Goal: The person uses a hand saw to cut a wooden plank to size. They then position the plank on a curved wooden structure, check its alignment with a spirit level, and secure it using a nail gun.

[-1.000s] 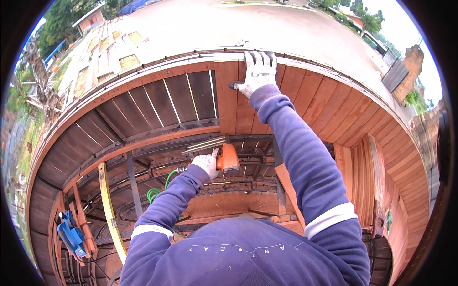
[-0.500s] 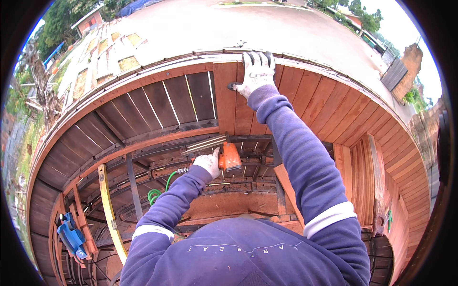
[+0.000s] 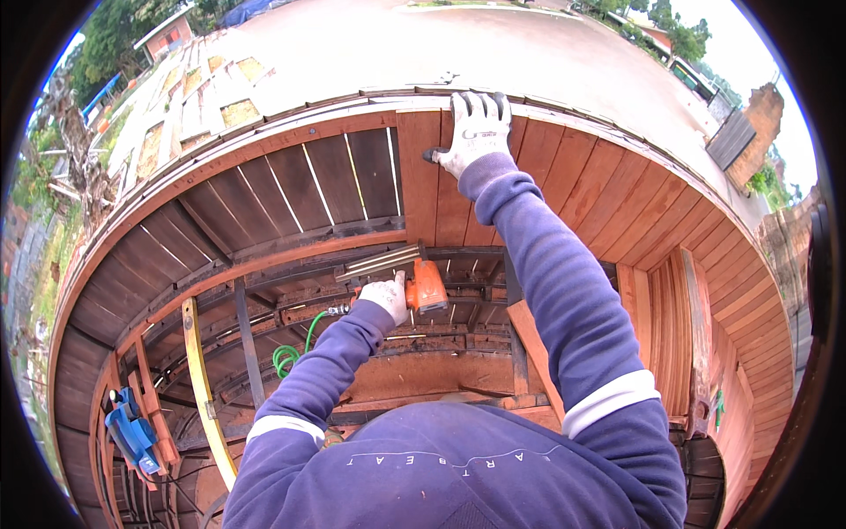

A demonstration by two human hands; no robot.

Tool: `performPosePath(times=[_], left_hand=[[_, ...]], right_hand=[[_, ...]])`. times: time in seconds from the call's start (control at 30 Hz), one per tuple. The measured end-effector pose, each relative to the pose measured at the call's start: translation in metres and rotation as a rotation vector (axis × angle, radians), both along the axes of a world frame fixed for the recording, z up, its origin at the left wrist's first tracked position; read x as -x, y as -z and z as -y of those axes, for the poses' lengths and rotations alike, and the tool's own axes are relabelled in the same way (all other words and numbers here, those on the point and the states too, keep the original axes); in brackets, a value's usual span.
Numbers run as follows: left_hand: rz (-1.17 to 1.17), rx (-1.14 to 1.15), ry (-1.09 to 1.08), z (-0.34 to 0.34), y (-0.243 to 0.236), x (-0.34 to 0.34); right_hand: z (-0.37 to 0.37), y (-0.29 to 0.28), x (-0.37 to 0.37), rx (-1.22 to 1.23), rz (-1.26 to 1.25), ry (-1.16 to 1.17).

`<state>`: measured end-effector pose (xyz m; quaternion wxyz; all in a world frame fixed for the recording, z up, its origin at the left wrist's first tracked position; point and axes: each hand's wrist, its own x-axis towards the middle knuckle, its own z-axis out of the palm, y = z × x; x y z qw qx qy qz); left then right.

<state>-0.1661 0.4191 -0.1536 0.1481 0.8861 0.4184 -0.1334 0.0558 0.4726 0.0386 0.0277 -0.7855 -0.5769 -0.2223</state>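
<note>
My left hand (image 3: 385,298), in a pale work glove, is wrapped round the handle of an orange pneumatic nail gun (image 3: 428,287). The gun's nose is at the lower end of a reddish wooden plank (image 3: 418,176), near the curved inner rail. A green coiled air hose (image 3: 286,356) runs to the fitting beside my left wrist. Farther up, my right hand (image 3: 480,134), in a white glove with dark fingertips, lies spread over the planks. Its fingers reach onto the curved outer edge, and its thumb points left.
Bare dark boards (image 3: 291,189) with gaps continue left of the planks. Fitted reddish planks (image 3: 608,194) curve away right. A yellow level (image 3: 204,388) leans at the lower left, near a blue power tool (image 3: 132,432). Dark framing crosses below, and a pale paved yard lies beyond the edge.
Both hands hold nearly the same places. The whole view has shifted very slightly; the nail gun stays at the plank's lower end.
</note>
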Motion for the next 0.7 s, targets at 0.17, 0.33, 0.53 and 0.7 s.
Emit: performPosePath(times=[0.17, 0.33, 0.53, 0.7], left_hand=[[-0.009, 0.003, -0.017, 0.002, -0.003, 0.002], [0.033, -0.023, -0.02, 0.007, -0.006, 0.007], [0.068, 0.02, -0.005, 0.026, -0.018, 0.019], [0.003, 0.01, -0.043, 0.017, -0.003, 0.02]], right_hand=[[-0.001, -0.003, 0.005, 0.04, 0.003, 0.01], [-0.001, -0.003, 0.004, 0.022, 0.015, 0.011], [-0.002, -0.003, 0.0, 0.017, 0.017, 0.015], [-0.003, -0.004, 0.005, 0.058, 0.017, 0.02]])
